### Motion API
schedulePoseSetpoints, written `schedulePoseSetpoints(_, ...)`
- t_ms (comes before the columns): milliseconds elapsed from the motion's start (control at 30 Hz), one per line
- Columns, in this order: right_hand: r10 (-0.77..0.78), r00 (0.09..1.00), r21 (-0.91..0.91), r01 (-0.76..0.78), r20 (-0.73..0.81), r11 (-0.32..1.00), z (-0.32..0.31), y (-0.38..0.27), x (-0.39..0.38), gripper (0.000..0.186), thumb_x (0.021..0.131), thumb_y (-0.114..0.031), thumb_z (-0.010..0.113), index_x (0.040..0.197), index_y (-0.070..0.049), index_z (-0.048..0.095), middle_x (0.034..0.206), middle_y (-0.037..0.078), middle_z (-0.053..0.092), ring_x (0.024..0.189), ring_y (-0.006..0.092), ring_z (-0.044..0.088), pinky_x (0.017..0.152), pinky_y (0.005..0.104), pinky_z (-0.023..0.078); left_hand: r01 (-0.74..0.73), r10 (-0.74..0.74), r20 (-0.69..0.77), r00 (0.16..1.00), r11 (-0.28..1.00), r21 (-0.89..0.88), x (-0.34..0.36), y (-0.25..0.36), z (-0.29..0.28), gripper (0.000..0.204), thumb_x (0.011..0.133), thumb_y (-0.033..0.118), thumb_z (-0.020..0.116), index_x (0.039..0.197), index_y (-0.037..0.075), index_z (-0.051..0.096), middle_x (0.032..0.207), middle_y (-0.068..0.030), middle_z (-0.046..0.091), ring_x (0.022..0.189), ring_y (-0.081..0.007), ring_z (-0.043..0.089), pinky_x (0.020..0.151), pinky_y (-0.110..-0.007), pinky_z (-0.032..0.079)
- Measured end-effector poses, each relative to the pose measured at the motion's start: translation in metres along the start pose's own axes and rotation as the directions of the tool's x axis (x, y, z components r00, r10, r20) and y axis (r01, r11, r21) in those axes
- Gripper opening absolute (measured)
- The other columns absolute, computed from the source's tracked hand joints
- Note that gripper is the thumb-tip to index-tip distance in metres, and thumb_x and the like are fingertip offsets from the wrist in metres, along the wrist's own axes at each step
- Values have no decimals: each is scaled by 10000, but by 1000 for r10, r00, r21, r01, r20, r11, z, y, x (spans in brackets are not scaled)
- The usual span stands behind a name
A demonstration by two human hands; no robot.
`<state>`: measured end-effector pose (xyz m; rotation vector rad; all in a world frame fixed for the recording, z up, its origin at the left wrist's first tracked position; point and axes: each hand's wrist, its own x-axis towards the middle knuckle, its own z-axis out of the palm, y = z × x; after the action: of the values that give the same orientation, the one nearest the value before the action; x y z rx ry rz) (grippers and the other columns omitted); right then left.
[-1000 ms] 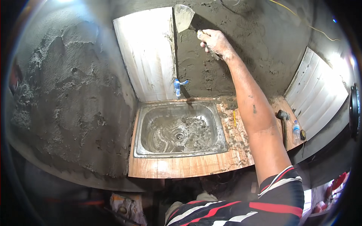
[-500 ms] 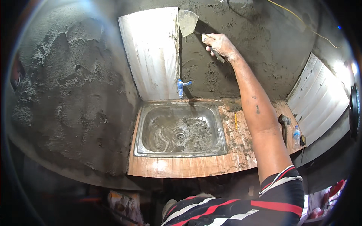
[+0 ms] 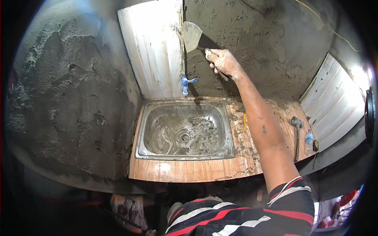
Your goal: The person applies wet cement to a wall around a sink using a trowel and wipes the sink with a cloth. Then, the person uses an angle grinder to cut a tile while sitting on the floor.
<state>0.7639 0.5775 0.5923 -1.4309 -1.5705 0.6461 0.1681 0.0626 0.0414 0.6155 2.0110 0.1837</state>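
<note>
My right hand [image 3: 223, 63] is closed round the handle of a putty knife [image 3: 192, 36] with a wide, fan-shaped pale blade. The blade lies at the right edge of a glossy white tile panel [image 3: 151, 59], where it meets the wet grey mortar [image 3: 244, 43] on the back wall. Below the blade, a blue tap [image 3: 185, 84] juts out beside the panel's lower right corner. Under it sits a steel sink [image 3: 185, 158] smeared with grey mortar. My left hand is out of sight.
Mortar crumbs litter the wood-look countertop [image 3: 189, 171]. A yellow stick [image 3: 244, 122], a hammer [image 3: 297, 137] and a plastic bottle [image 3: 309, 141] lie to the right, beside another white panel [image 3: 334, 104]. Rough grey plaster covers the left wall [image 3: 75, 94]. A yellow cord [image 3: 328, 25] hangs upper right.
The putty knife and my right hand have slid down along the panel's right edge. My forearm has come lower, uncovering the hammer more. The whole view has shifted slightly.
</note>
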Motion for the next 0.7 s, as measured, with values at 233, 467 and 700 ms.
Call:
schedulePoseSetpoints(233,50,997,70,-54,60,996,21,46,-13,291,1018,-234,608,1156,6,699,715,-34,567,583,39,499,512,228,460,-8,7,-27,1000,999,-31,2,-6,-6,430,833,242,807,1155,-25,705,974,-139,740,830,-198,689,734,-349,542)
schedulePoseSetpoints(467,102,993,61,-105,57,993,37,79,-19,281,1000,-242,605,1089,7,701,720,-8,589,580,57,516,504,245,455,-27,25,-36,999,999,-46,5,-4,-12,430,836,245,805,1157,-24,705,971,-139,740,829,-197,690,734,-348,542)
schedulePoseSetpoints(700,158,983,-43,-155,89,987,28,72,-29,287,989,-236,606,1078,23,694,723,8,600,531,67,510,506,258,453,-24,22,-38,999,999,-47,2,-8,-11,430,839,247,803,1158,-23,704,967,-139,740,829,-197,690,733,-348,542)
